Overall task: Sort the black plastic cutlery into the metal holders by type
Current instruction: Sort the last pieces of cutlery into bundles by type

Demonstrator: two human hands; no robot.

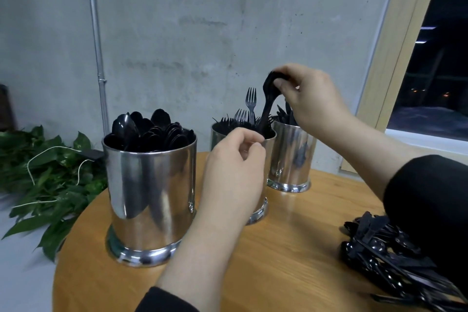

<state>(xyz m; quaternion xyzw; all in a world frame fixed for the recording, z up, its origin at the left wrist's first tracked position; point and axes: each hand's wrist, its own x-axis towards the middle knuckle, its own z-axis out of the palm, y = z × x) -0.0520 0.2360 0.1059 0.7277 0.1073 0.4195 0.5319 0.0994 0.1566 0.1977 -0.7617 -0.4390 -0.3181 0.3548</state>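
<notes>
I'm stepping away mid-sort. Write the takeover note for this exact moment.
Right hand: pinches a black fork by its top end, handle down in the middle holder.
Left hand: curled in front of that holder, holding nothing visible.
Done: spoon holder is full; fork holder and far holder are partly filled.
Left: release the fork, then sort the unsorted pile on the table, lower right.

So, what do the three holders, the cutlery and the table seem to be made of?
Holders: polished metal, probably steel; mirror-like reflections.
Cutlery, such as the piece that the right hand pinches: black glossy plastic, by its thin moulded shapes.
Table: wood or wood veneer with a smooth finish; visible grain.
</notes>
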